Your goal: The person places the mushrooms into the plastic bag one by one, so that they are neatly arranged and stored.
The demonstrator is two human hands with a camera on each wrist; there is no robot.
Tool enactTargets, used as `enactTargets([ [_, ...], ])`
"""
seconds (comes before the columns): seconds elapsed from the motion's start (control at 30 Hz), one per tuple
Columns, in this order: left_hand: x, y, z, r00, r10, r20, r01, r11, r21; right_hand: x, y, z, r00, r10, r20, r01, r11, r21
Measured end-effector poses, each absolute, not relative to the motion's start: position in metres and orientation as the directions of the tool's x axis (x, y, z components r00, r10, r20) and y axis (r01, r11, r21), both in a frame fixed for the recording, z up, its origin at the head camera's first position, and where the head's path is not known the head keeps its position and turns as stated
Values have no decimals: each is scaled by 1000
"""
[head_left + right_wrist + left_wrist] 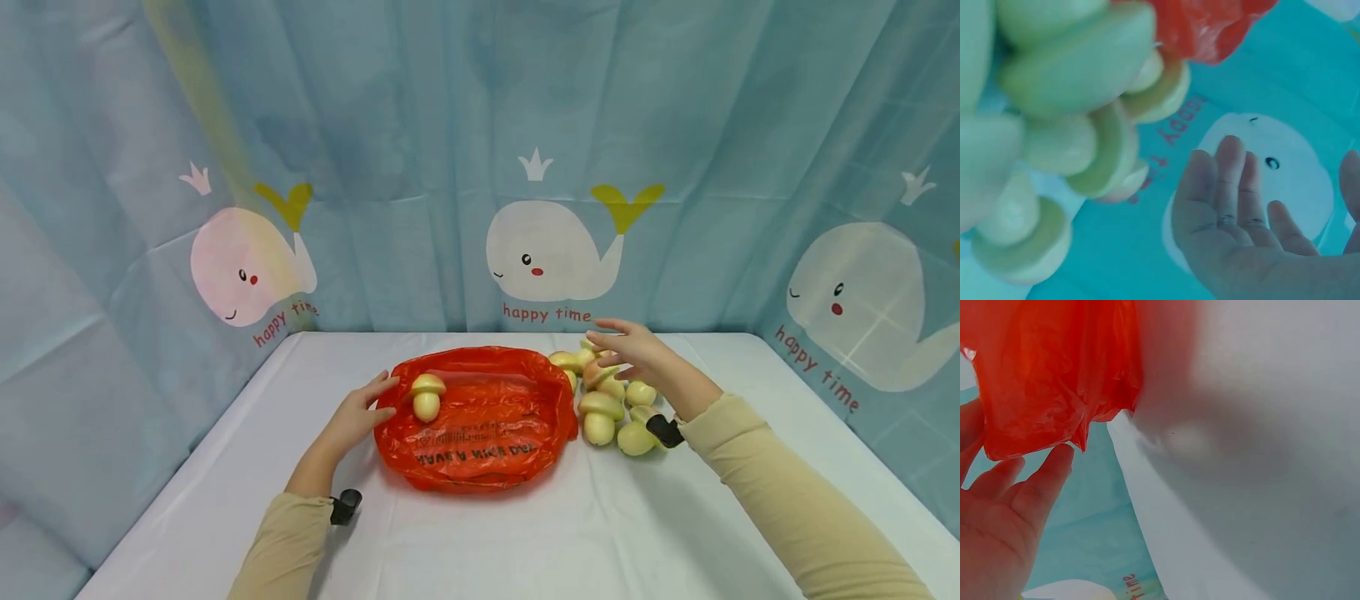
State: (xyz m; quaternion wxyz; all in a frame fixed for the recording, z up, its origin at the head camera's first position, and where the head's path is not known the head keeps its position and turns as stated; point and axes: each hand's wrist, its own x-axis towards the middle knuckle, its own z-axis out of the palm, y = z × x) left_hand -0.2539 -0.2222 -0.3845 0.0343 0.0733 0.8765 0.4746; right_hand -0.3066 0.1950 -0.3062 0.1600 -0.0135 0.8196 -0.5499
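A red plastic bag [480, 467] with dark printing lies spread open on the white table, its rim standing up around it. Inside, near its left side, is one yellowish toy mushroom [427, 398]. My left hand [358, 417] is at the bag's left rim with fingers spread, and in the left wrist view its fingertips [1060, 456] are right at the red plastic. My right hand [633, 350] is raised over a pile of similar mushrooms [600, 417] right of the bag. Its fingers are apart and hold nothing, as the right wrist view shows.
The white-covered table [480, 550] ends at a light blue curtain [420, 167] printed with whales, which also runs along the left and right sides. Both wrists carry small black devices, one on the left [346, 507] and one on the right [664, 430].
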Motion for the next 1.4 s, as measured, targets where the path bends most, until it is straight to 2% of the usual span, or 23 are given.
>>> enactTargets([
  [0.3, -265, -219, -384, -988, 153, -4, 82, 552, 830, -307, 225, -318, -967, -147, -207, 138, 380, -915],
  [0.53, -266, -219, -386, -983, 181, 29, 125, 547, 828, -305, 249, -325, -986, -92, -140, 90, 414, -906],
  [0.93, -268, -222, -387, -978, 200, 63, 165, 546, 822, -312, 280, -346, -994, 25, -104, 105, 435, -894],
  [1.17, -271, -224, -391, -972, 215, 95, 201, 554, 808, -316, 292, -358, -988, 58, -140, 151, 434, -888],
  [1.4, -272, -225, -393, -976, 198, 85, 182, 550, 815, -320, 303, -368, -982, 46, -184, 184, 470, -863],
])
